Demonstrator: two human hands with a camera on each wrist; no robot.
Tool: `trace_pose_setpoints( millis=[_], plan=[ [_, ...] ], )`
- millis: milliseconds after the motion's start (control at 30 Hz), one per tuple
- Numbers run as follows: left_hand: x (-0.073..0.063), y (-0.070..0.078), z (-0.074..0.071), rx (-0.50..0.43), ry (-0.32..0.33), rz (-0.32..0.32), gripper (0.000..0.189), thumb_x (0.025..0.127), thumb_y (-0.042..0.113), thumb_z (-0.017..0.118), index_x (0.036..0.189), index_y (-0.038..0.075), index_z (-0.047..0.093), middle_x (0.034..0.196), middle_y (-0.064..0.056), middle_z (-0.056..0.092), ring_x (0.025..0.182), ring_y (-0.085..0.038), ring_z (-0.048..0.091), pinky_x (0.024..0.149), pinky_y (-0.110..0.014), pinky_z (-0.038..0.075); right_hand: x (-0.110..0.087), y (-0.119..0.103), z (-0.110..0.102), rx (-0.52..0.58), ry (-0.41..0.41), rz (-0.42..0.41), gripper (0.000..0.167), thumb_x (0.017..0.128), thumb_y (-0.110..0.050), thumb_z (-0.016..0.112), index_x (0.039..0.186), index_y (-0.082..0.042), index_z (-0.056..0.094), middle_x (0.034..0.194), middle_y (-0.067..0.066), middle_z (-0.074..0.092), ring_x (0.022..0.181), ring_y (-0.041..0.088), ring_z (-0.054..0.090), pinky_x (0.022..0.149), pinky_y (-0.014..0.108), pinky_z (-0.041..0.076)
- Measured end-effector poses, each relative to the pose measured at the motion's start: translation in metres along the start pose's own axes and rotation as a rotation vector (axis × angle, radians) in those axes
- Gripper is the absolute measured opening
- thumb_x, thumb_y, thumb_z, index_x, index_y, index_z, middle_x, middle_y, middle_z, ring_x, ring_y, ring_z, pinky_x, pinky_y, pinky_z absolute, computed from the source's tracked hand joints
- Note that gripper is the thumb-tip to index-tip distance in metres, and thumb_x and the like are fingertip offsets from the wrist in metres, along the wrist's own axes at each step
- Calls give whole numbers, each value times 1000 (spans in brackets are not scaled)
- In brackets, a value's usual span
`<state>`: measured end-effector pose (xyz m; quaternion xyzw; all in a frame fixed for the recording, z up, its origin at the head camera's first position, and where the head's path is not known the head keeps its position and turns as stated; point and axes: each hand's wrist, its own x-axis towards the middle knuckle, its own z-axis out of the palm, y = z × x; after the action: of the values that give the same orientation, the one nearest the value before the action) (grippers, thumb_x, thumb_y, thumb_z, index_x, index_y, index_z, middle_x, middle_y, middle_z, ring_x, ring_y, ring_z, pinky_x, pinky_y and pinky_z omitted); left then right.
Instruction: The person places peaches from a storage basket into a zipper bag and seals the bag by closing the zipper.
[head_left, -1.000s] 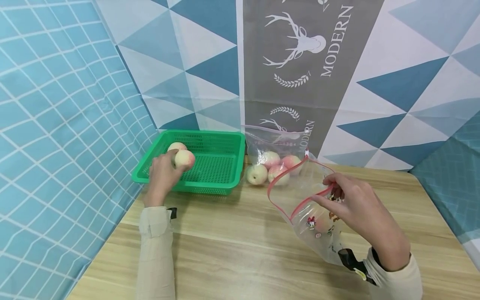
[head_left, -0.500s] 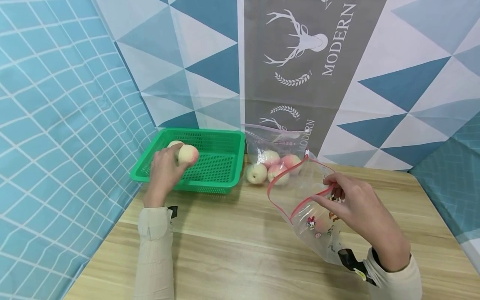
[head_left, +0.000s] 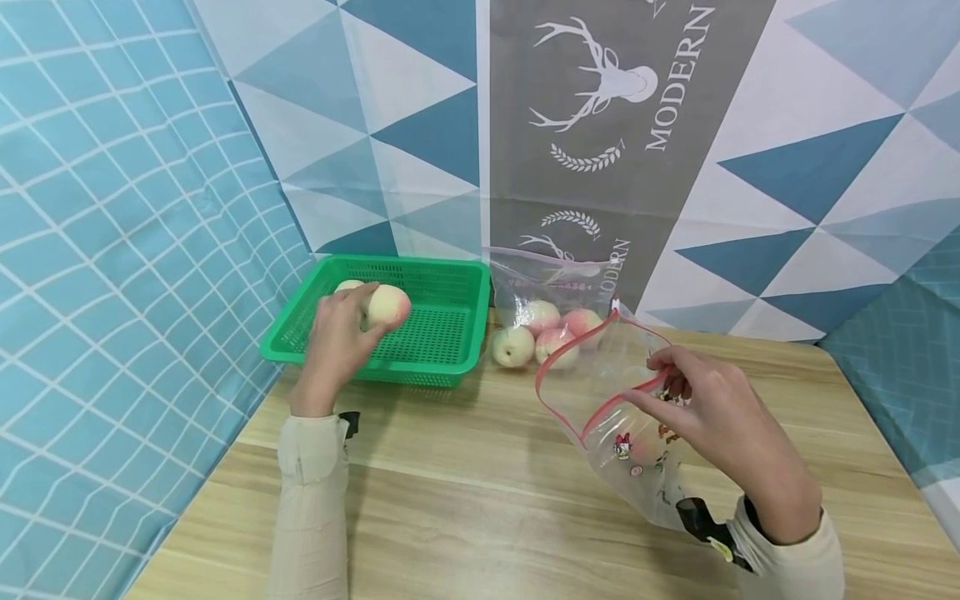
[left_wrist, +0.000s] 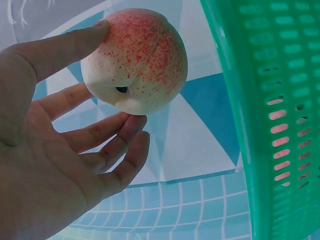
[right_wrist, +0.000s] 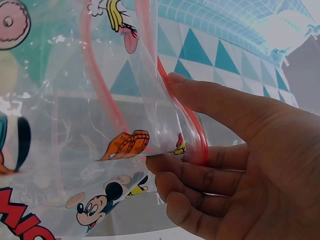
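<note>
1. Worktop [head_left: 465,517]: carries the basket [head_left: 420,372].
2. The basket: long axis left to right.
3. Bag [head_left: 630,471]: right of the basket; mouth gapes up toward it, long axis slanting down and away.
4. Right hand [head_left: 720,412]: thumb and curled fingers grip the bag's mouth.
5. Left hand [head_left: 333,342]: half spread, thumb and fingertips grasping a peach [head_left: 388,307].
6. The peach: above the basket, roundish, dimple facing the palm.

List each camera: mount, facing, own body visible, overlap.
Head: on the head, facing forward and down at the green basket and red-edged bag; left hand, right hand, sleeves show.
Left wrist: on that wrist, facing the held peach and the green basket's side; left hand shows.
Right wrist: on that wrist, facing the red-edged bag; right hand shows.
Head and left wrist share peach and green basket.
</note>
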<state>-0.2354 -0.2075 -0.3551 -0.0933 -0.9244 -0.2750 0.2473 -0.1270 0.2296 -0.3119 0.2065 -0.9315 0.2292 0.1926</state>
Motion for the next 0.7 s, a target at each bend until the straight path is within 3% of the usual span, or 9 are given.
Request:
trace_pose_setpoints(
  millis=[167,700],
  plan=[
    [-1,7,-2,-8,6,32,57,82,17,84,133,2,61,131,-22,59,114,-44,49,87,-60,43,0,0,1,-8,8,-12,37,79,-25,86,101,-4,66,76,-6,62,67,10,55,57,25,49],
    [-5,23,-9,16,-9,36,62,81,27,85,135,8,61,128,-18,61,125,-38,46,95,-70,35,1,0,1,-6,4,-9,37,79,-25,85,102,-3,66,76,-6,62,67,9,55,57,25,49]
  ],
)
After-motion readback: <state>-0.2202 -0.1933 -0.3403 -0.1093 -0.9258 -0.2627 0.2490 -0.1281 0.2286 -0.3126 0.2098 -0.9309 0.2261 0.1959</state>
